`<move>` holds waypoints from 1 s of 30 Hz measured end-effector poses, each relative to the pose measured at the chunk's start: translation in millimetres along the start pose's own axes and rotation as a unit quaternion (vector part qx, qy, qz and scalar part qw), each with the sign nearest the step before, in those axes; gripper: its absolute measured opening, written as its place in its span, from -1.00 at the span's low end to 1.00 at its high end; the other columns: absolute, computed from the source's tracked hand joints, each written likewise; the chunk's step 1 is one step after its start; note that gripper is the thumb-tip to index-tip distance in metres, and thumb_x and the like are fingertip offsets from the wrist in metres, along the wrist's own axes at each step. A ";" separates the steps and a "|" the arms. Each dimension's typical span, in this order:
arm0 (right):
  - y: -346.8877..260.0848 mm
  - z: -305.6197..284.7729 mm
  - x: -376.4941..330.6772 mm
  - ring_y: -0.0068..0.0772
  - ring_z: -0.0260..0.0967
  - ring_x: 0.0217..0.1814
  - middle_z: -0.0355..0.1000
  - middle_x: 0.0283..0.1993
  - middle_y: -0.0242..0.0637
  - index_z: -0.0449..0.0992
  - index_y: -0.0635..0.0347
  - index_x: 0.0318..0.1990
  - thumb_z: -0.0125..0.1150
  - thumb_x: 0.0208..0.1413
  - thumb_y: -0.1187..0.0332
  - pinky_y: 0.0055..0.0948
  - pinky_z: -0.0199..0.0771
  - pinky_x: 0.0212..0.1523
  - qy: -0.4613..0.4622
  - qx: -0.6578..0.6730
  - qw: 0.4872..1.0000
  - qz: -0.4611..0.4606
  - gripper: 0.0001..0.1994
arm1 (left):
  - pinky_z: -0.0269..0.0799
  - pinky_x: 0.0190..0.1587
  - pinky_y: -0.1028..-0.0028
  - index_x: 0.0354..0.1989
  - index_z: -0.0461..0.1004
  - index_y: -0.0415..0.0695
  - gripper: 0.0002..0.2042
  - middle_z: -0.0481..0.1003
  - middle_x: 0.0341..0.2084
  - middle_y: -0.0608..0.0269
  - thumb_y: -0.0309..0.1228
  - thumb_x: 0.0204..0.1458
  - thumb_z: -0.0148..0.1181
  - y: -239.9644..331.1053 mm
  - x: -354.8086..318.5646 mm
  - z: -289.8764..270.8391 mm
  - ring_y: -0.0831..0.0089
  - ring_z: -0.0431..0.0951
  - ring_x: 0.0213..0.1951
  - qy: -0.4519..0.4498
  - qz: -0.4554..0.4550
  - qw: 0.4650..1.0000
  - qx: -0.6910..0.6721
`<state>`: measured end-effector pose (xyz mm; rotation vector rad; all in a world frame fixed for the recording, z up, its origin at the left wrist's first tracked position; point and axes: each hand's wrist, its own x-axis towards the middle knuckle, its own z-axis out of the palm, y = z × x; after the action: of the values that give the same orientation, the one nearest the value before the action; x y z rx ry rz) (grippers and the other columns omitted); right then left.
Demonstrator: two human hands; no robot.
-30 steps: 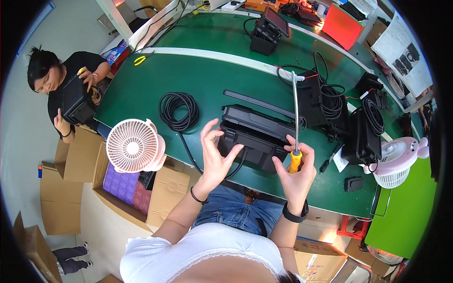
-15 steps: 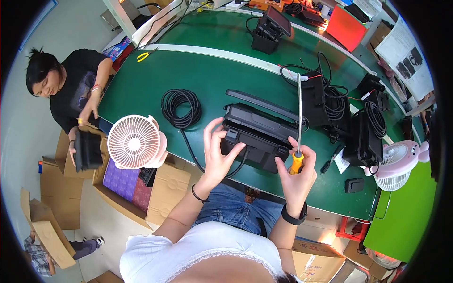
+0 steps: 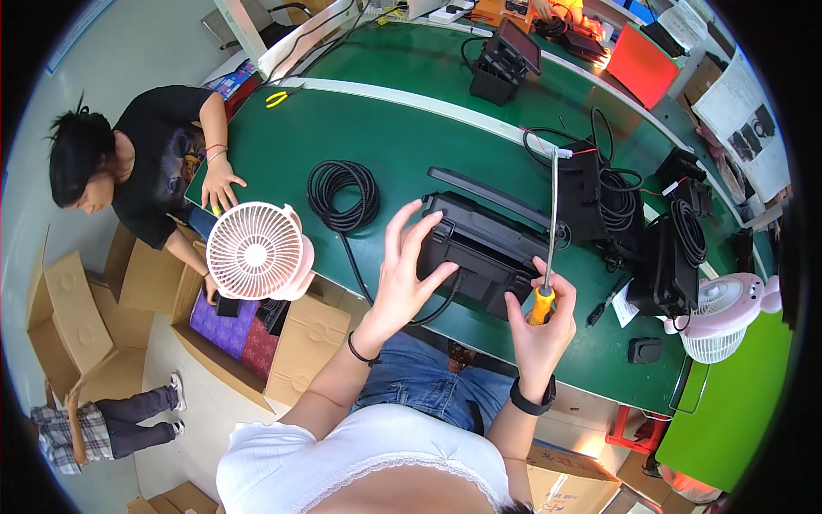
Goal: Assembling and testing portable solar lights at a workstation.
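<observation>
A black plastic case with a raised lid stands at the near edge of the table in front of me. My left hand grips its left end, fingers at the upper corner and thumb against the front. My right hand holds a screwdriver by its yellow-orange handle, the long metal shaft pointing away from me. Right thumb and fingertips also touch the case's right end. From the case's front, a black cable runs left to a coil on the table.
A pink fan stands left, another far right. More black cases and coiled cables lie right, near a small black block. Yellow-handled pliers lie far left. A co-worker leans over an open carton.
The co-worker has bent lower and put a dark box down into the carton, the other hand now on the table edge. My hands keep nearly the same hold; the view has shifted slightly.
</observation>
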<state>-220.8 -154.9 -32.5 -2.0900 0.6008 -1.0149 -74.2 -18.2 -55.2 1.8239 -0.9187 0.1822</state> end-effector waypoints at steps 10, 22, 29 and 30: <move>-0.6 0.6 -2.6 -0.34 0.54 -0.10 0.52 0.07 -0.08 0.31 0.19 -0.09 0.47 -0.17 0.60 -0.45 0.53 -0.06 0.006 0.010 1.000 0.019 -0.51 | 0.39 0.19 0.22 0.12 0.30 -0.08 -0.38 0.32 0.22 0.05 -0.48 -0.15 0.48 -12.7 0.6 3.0 0.03 0.38 0.22 0.014 0.006 0.998 -0.061; 11.0 5.4 -13.5 -0.55 0.47 -0.11 0.52 0.01 -0.20 0.32 0.18 -0.04 0.52 -0.18 0.58 -0.72 0.33 -0.47 0.064 0.056 0.996 0.041 -0.45 | 0.43 0.14 0.20 -0.03 0.27 -0.11 -0.44 0.34 0.20 -0.04 -0.49 -0.17 0.50 -18.8 -0.4 9.8 -0.03 0.42 0.17 0.041 0.021 0.997 -0.055; 8.6 10.7 -14.1 -0.42 0.55 -0.13 0.54 -0.08 -0.13 0.30 0.21 -0.02 0.47 -0.07 0.58 -0.62 0.45 -0.27 0.088 0.086 0.990 0.066 -0.51 | 0.43 0.14 0.20 0.04 0.28 -0.10 -0.40 0.33 0.21 -0.03 -0.50 -0.18 0.49 -19.0 1.0 11.3 0.00 0.42 0.17 0.034 0.015 0.997 -0.071; 8.8 11.0 -14.0 -0.43 0.54 -0.12 0.52 -0.08 -0.12 0.28 0.20 0.00 0.44 -0.04 0.59 -0.58 0.49 -0.15 0.088 0.103 0.987 0.084 -0.51 | 0.42 0.14 0.21 0.05 0.27 -0.09 -0.39 0.33 0.21 -0.03 -0.51 -0.18 0.49 -18.6 0.0 11.9 0.00 0.42 0.17 0.034 0.019 0.997 -0.061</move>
<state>-220.8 -146.7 -50.6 -1.7519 0.7140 -1.1203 -65.3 -25.1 -74.1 1.6780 -0.8976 0.2060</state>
